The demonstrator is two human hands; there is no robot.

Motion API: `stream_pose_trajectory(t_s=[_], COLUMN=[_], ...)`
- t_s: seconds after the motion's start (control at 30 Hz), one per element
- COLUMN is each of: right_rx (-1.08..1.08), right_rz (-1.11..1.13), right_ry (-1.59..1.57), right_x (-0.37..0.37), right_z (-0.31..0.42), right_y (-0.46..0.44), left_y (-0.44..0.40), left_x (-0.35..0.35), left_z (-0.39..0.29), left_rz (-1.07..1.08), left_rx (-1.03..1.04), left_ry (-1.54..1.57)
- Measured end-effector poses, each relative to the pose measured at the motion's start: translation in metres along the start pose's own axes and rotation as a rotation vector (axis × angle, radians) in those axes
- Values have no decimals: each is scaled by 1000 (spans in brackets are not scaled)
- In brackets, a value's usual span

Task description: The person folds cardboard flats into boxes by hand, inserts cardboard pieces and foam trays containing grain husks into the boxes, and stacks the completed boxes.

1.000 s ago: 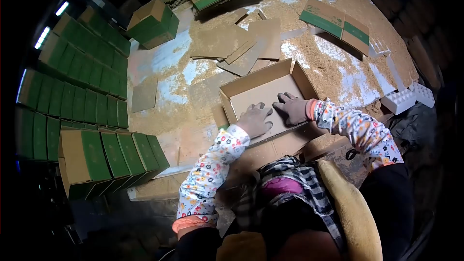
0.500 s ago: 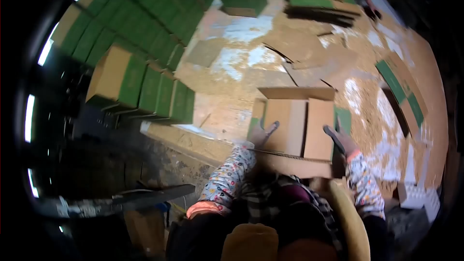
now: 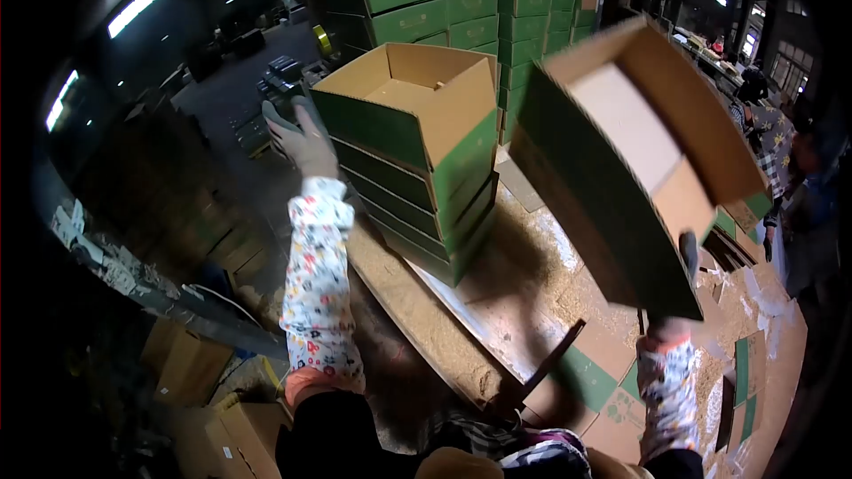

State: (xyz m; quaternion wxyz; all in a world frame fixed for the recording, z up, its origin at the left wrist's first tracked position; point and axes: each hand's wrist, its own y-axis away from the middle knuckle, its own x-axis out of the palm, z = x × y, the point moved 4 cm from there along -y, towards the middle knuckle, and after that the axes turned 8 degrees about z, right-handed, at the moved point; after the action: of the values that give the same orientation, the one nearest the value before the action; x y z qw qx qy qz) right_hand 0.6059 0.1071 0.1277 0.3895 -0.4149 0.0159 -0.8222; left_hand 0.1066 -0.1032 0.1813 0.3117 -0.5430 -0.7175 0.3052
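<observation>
My right hand [image 3: 679, 302], gloved and partly hidden, grips the lower right end of an open green and brown box [image 3: 595, 186]. That box is tilted in the air, its brown inside and pale bottom showing. Left of it stands a stack of green boxes [image 3: 390, 186], the top one open upward. My left hand [image 3: 306, 142], also gloved, is raised beside the stack's left corner with its fingers apart and nothing in them.
Tall stacks of green boxes [image 3: 532, 27] rise behind. Flat green and brown cardboard [image 3: 603, 372] lies on the table near my front. A metal beam [image 3: 169, 293] and brown cartons [image 3: 248, 443] are at the lower left. People stand at the far right.
The view has swung left toward the stacks. The box between both hands on the table is now up in the air in my right hand, and my left hand has come off it.
</observation>
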Motion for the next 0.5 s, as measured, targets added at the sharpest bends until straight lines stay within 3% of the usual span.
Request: stream_pose_trajectory(t_s=[0.03,0.1,0.13,0.2,0.27,0.3,0.33,0.37,0.4,0.43,0.47,0.5], right_rx=[-157,-204,-108,58,143,162,149,137,288,435,569,594], right_rz=[-80,-96,-25,-65,-39,-16,23,62,60,15,-62,-147], right_ry=[277,443,331,683,1051,1168,1136,1103,860,602,377,449], right_x=[25,65,89,134,158,160,137,114,114,113,113,87], right_z=[-12,-44,-65,-99,-132,-151,-173,-195,-181,-167,-153,-149], right_y=[-35,-102,-141,-181,-211,-224,-240,-256,-223,-190,-156,-116], left_y=[-20,4,16,25,27,26,22,17,14,13,9,26], left_x=[24,59,98,87,90,79,78,74,67,73,68,60], left_z=[54,132,213,135,131,118,127,130,131,166,184,188], left_rz=[119,388,227,36,208,148,105,38,42,23,81,307], left_rx=[-415,-745,-779,-758,-743,-757,-732,-573,-585,-558,-270,-229], left_ry=[390,378,949,962,1042,872,929,738,359,360,65,-273])
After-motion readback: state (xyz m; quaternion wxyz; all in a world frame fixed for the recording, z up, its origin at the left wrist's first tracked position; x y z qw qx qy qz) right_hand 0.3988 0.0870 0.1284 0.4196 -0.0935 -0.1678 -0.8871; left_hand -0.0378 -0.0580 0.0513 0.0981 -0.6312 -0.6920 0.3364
